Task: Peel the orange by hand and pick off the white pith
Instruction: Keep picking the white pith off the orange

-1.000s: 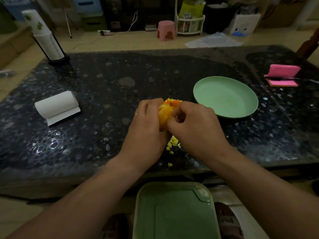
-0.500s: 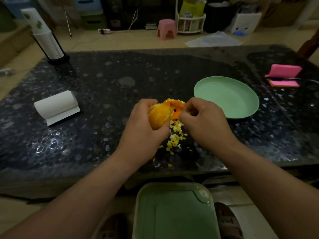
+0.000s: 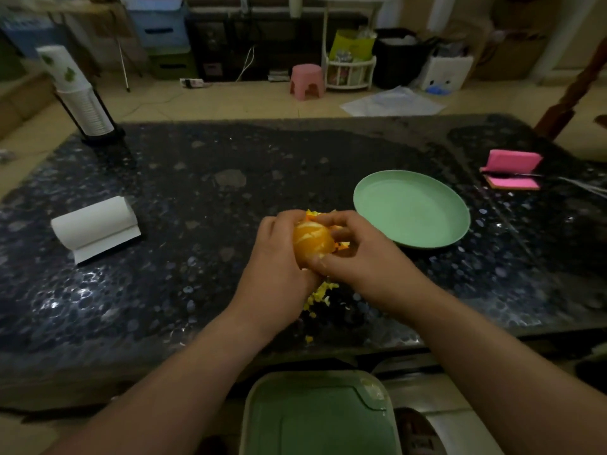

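A mostly peeled orange (image 3: 310, 239) with pale pith streaks sits in my left hand (image 3: 279, 267), just above the dark speckled table (image 3: 184, 231). My right hand (image 3: 358, 254) wraps over its right side, fingers curled on top and thumb pressed at its lower edge. Small yellow and orange peel scraps (image 3: 320, 295) lie on the table under and behind my hands, partly hidden by them.
A green plate (image 3: 412, 208) lies to the right of my hands. A white paper roll (image 3: 95, 226) rests at the left, a cup stack (image 3: 80, 93) at the far left corner, pink sponges (image 3: 510, 169) at the far right. A green bin lid (image 3: 320, 418) sits below the table's near edge.
My right hand, which had pulled away to the right over the scraps, has come back onto the orange. My left hand has turned the fruit a little.
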Demonstrator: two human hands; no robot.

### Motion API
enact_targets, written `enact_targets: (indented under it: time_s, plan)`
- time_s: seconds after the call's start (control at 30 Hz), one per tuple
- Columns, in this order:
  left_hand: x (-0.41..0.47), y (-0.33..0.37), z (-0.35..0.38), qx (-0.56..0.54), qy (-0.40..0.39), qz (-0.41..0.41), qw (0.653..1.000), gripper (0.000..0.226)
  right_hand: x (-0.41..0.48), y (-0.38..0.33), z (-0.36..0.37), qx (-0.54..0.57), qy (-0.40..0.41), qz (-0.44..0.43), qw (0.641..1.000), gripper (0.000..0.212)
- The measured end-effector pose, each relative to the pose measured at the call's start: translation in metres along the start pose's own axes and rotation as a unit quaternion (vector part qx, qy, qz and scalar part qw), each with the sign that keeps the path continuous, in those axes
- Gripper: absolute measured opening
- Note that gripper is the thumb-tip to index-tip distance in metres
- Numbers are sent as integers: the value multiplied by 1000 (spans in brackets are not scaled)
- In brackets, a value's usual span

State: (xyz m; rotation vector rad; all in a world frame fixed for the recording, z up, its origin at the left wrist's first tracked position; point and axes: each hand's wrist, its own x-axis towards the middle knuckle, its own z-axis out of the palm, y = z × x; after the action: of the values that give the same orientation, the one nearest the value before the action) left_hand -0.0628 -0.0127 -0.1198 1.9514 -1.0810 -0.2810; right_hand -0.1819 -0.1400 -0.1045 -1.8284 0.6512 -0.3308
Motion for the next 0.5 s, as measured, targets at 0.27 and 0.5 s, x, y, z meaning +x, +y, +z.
enact_targets:
  time_s: [0.27,0.5]
  plan:
    - [8,31,31,-99,-70,7,993,87,-15,5,-46,-33,86,17,996,49]
    - [20,52,51,-260,-98,-22,960,73,-2,12,-83,-31,153,69,985,43]
